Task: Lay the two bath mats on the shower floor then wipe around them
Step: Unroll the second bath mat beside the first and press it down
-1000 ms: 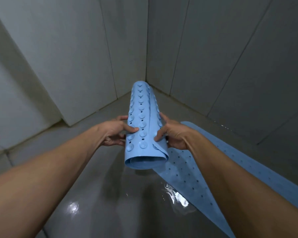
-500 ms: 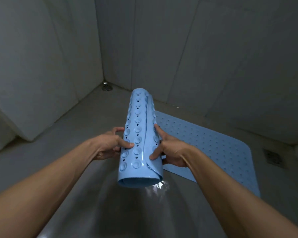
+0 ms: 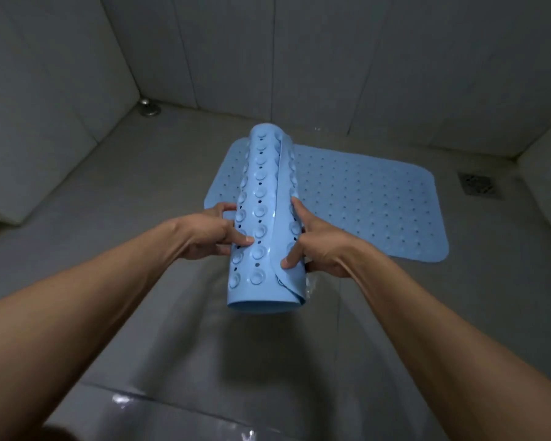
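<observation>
A rolled blue bath mat (image 3: 263, 218) with suction cups facing out is held above the grey shower floor (image 3: 140, 198), pointing away from me. My left hand (image 3: 210, 233) grips its left side, thumb on the cups. My right hand (image 3: 312, 243) grips the right side, with a finger and the thumb along the loose outer flap. A second blue mat (image 3: 372, 202) lies flat on the floor behind the roll, along the far wall; the roll hides part of its left end.
Grey tiled walls close in on the left, far and right sides. A round metal fitting (image 3: 148, 108) sits in the far left corner. A square floor drain (image 3: 477, 184) lies at the right, beyond the flat mat. Wet glints show on the near floor (image 3: 124, 402).
The view has swung right and pulled back, showing the whole flat mat and the drain. Both hands keep their hold on the roll, whose outer flap has loosened slightly.
</observation>
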Tool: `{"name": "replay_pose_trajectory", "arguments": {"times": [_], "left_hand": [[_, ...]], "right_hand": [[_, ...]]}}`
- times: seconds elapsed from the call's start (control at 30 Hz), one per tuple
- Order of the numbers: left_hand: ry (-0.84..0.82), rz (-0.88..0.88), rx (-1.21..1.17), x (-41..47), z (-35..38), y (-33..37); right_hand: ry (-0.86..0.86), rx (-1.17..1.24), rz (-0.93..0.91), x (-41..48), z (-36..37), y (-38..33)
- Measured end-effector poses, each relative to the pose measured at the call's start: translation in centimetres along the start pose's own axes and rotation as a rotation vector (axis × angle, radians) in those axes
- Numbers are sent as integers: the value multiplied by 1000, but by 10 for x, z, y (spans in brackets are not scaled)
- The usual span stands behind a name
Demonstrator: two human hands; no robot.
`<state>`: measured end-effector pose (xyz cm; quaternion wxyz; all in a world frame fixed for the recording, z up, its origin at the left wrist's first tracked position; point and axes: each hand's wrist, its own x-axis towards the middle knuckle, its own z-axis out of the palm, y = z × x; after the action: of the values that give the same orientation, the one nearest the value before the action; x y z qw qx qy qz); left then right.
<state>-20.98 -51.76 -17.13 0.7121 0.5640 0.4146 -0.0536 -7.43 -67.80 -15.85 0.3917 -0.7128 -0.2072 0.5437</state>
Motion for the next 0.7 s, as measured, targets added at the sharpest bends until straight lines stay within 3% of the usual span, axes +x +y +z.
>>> {"name": "replay_pose_trajectory", "arguments": {"times": [0.27, 0.7], "left_hand": [[-66, -82, 121, -9, 35, -72], [-63, -116, 184, -43, 62, -153]], "right_hand": [[-45, 37, 23, -17, 11, 87], [50, 128, -18, -64, 67, 186]]}}
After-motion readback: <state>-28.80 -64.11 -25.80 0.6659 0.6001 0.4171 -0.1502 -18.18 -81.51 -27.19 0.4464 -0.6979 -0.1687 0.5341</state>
